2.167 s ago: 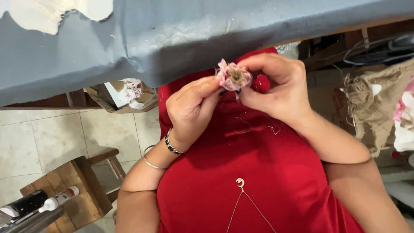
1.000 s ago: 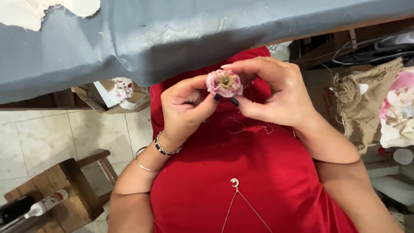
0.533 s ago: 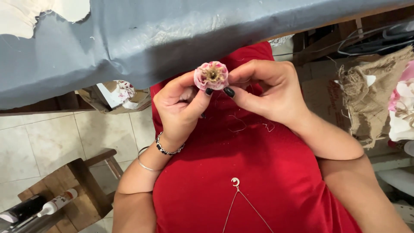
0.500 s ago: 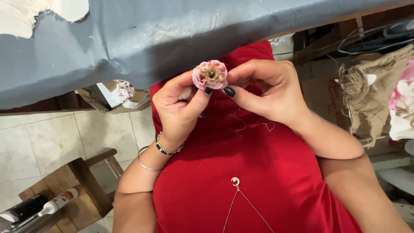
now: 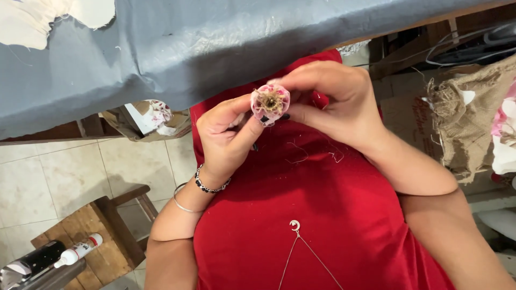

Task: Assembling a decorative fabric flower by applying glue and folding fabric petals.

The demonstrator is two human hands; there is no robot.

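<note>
Both hands are meeting in front of the red top, just below the edge of the desk draped in grey cloth. Left hand is pinching the small fabric flower from the left side, thumb and forefinger closed on its rim. Right hand is curling over from the right, fingers closed on the flower's far edge and base. Flower is sitting between the 2 hands, face toward the camera: gathered pink-and-white printed cloth, ruffled rim, a rough brown fibrous centre, possibly jute. To do this well, judging by the grip: keep the pinch light at the rim so the gathers are not flattening, and steady the base with the right fingers while adjusting. Loose thread ends are lying on the red fabric near the hands. A beaded bracelet and a thin bangle are circling the left wrist. Coarse burlap is bunching at the right. Wooden stool at lower left is carrying a white bottle.
</note>
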